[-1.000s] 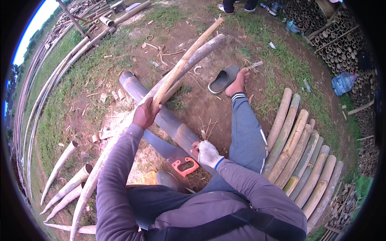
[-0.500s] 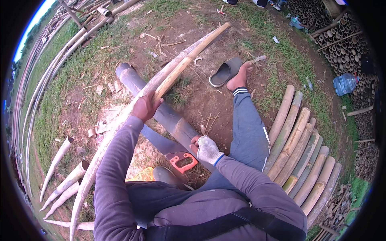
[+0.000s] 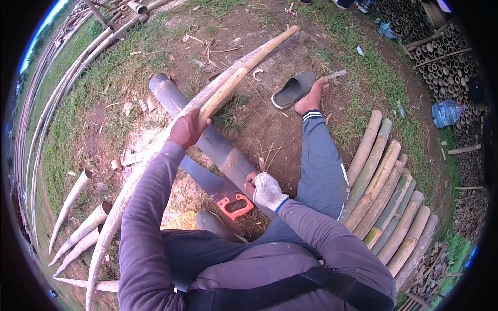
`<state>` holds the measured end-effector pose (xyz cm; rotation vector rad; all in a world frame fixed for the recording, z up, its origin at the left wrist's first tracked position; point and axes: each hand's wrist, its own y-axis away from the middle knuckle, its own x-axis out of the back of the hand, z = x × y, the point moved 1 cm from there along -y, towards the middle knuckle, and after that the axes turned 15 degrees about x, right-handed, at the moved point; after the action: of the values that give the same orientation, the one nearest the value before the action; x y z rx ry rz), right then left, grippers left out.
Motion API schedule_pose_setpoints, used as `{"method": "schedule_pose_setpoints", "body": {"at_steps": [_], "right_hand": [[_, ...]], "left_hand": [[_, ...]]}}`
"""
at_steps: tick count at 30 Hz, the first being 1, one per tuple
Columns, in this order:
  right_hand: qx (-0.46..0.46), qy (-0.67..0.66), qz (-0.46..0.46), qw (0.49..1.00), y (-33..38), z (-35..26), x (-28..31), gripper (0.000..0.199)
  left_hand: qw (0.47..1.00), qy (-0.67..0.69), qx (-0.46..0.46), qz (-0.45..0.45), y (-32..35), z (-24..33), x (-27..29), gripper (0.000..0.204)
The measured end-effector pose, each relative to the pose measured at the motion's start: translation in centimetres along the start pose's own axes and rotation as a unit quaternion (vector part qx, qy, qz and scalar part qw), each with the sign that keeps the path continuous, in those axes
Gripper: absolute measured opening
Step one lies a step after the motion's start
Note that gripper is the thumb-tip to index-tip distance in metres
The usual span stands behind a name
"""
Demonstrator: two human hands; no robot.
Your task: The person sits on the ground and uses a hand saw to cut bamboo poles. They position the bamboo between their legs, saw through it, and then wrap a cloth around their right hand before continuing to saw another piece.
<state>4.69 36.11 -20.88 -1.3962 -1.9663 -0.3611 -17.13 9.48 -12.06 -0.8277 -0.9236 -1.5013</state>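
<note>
My bare left hand (image 3: pixel 188 128) is closed around a pale bamboo pole (image 3: pixel 124 198) that slants from the lower left to the far middle. Alongside the pole, beyond the hand, runs a smooth yellowish length (image 3: pixel 236 85); I cannot tell whether the two are joined. My right hand (image 3: pixel 265 191), in a white knitted glove with bare fingertips, is curled by a thick dark bamboo pole (image 3: pixel 218 150); what its fingers hold, if anything, is hidden. A handsaw (image 3: pixel 212 181) with an orange-red handle lies against the dark pole, between my two forearms.
Several cut bamboo lengths (image 3: pixel 386 179) lie side by side at right. Shorter pieces (image 3: pixel 88 228) lie at lower left. A dark clog (image 3: pixel 294 90) sits by my bare foot (image 3: pixel 313 97). Stacked bamboo (image 3: pixel 441 70) and a blue water jug (image 3: pixel 447 113) stand at far right.
My left hand and the pale pole have shifted slightly, and the whole view has moved a little. My right hand and the saw stay in nearly the same place.
</note>
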Motion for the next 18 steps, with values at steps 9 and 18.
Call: {"method": "schedule_pose_setpoints", "body": {"at_steps": [9,18], "right_hand": [[0.196,0.147,-0.459,0.854,1.5,-6.2,-5.1,0.032],[0.173,0.139,-0.42,0.88,2.1,-4.4,-8.2,0.033]], "left_hand": [[0.993,-0.062,0.081,0.057,-1.6,-2.9,-0.4,0.052],[0.979,-0.15,0.135,0.006,-5.0,-2.9,1.4,0.052]]}}
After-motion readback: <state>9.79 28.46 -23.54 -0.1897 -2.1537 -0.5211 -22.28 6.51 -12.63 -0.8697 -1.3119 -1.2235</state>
